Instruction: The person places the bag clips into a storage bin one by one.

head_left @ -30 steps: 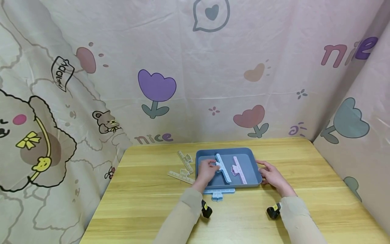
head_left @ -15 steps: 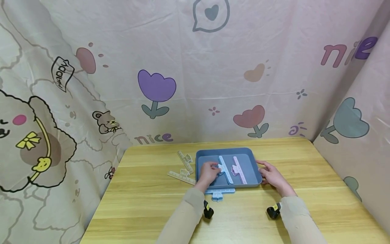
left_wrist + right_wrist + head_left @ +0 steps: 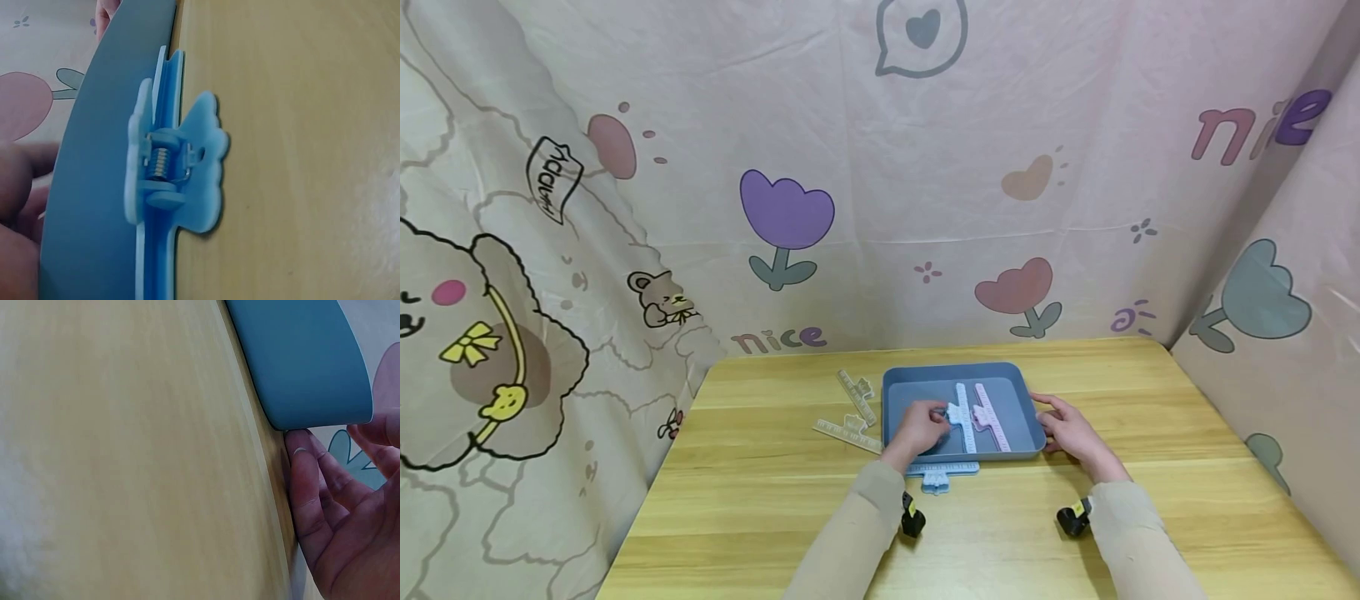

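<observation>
My left hand [image 3: 919, 427] reaches into a blue-grey tray [image 3: 958, 457]. Its thumb and index finger pinch the handle of a light blue ruler clip [image 3: 966, 429] lying on the tray floor. Beside that clip, on its right, lies a pale purple ruler clip [image 3: 992, 421]. My right hand [image 3: 1070, 432] touches the tray's right outer wall, its fingertips at the corner in the right wrist view. Another light blue ruler clip [image 3: 206, 169] lies on the table against the tray's front wall, its spring showing. The left fingers are mostly hidden behind the tray wall in the left wrist view.
Two see-through ruler clips, the upper clip [image 3: 855, 398] and the lower clip [image 3: 850, 436], lie on the wooden table [image 3: 737, 492] left of the tray. A printed curtain [image 3: 880, 300] hangs behind the table and along both sides.
The light blue clip inside the tray has moved right, closer to the purple clip, and turned more upright in the head view. My left hand has shifted slightly right; the right hand stays put.
</observation>
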`<action>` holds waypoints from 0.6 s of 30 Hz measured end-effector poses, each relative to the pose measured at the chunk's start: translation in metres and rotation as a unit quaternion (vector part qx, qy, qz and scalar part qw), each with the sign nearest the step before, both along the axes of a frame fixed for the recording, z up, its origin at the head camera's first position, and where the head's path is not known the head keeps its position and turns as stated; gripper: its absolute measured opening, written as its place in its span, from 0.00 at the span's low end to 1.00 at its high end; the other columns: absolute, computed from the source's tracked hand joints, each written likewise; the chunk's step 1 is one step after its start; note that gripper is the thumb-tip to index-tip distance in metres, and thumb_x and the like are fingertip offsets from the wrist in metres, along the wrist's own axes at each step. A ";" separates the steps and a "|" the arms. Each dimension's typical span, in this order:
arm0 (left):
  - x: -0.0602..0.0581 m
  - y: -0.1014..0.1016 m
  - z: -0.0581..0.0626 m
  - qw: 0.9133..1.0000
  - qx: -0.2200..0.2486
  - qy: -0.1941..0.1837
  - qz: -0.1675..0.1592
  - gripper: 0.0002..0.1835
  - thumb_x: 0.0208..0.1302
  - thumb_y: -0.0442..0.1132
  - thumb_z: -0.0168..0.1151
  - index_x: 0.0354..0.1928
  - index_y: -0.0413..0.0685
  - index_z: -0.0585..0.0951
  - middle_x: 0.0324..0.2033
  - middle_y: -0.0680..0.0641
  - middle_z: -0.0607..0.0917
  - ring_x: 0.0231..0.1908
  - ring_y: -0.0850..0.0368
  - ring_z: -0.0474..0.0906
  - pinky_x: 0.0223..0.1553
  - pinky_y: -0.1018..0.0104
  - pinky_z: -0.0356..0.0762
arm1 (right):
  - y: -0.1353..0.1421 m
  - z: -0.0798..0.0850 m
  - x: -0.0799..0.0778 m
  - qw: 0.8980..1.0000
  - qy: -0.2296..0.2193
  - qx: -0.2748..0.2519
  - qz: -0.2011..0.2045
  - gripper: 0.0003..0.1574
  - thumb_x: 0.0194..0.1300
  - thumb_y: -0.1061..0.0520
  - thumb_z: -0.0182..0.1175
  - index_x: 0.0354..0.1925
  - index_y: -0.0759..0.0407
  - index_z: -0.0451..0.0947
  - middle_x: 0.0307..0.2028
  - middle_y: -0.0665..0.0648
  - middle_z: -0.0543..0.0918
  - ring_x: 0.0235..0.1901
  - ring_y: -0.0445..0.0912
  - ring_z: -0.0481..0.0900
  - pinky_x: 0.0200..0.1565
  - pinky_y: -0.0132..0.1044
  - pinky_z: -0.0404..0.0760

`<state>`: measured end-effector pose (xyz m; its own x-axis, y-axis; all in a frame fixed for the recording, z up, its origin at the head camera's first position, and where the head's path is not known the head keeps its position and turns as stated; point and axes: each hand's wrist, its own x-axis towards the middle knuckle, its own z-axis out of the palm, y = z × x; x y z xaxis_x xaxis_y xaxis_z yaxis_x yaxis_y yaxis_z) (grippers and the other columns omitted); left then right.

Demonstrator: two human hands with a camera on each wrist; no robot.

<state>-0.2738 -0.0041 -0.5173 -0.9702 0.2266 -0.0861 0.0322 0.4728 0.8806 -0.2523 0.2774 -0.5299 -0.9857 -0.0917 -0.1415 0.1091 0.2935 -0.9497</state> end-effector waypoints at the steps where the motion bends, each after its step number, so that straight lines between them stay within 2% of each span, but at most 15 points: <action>1: 0.000 0.000 0.001 1.000 0.000 -0.009 -0.015 0.23 0.62 0.29 0.65 0.61 0.38 0.77 0.26 0.51 0.79 0.21 0.60 0.74 0.25 0.70 0.72 | 0.000 0.000 0.000 1.000 0.001 -0.001 0.000 0.31 0.75 0.63 0.45 0.73 0.68 0.54 0.49 0.75 0.77 0.39 0.56 0.82 0.29 0.46 0.83; 5: 0.002 -0.001 0.004 0.998 0.007 -0.033 -0.045 0.28 0.63 0.30 0.65 0.65 0.38 0.72 0.28 0.50 0.78 0.22 0.58 0.75 0.25 0.69 0.72 | 0.000 0.001 0.001 1.000 0.003 0.001 0.002 0.31 0.75 0.63 0.46 0.72 0.67 0.55 0.48 0.74 0.77 0.38 0.54 0.82 0.29 0.45 0.83; 11: 0.003 -0.008 0.008 0.998 0.033 -0.029 -0.047 0.24 0.65 0.31 0.63 0.63 0.38 0.74 0.29 0.50 0.80 0.23 0.54 0.76 0.26 0.69 0.72 | 0.001 0.001 0.001 1.000 0.001 0.006 0.001 0.31 0.75 0.63 0.45 0.72 0.66 0.56 0.48 0.72 0.78 0.36 0.51 0.82 0.29 0.43 0.82; 18: 0.008 -0.017 0.013 0.998 0.052 -0.014 -0.034 0.22 0.64 0.32 0.64 0.60 0.39 0.77 0.30 0.50 0.80 0.27 0.49 0.79 0.26 0.66 0.75 | 0.001 0.000 0.001 1.000 0.000 0.007 0.000 0.31 0.74 0.63 0.45 0.72 0.65 0.57 0.47 0.71 0.78 0.36 0.50 0.82 0.29 0.43 0.83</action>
<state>-0.2657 -0.0209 -0.5039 -0.9499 0.3007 -0.0855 0.0356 0.3759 0.9260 -0.2512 0.2786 -0.5300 -0.9859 -0.0888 -0.1420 0.1086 0.3070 -0.9455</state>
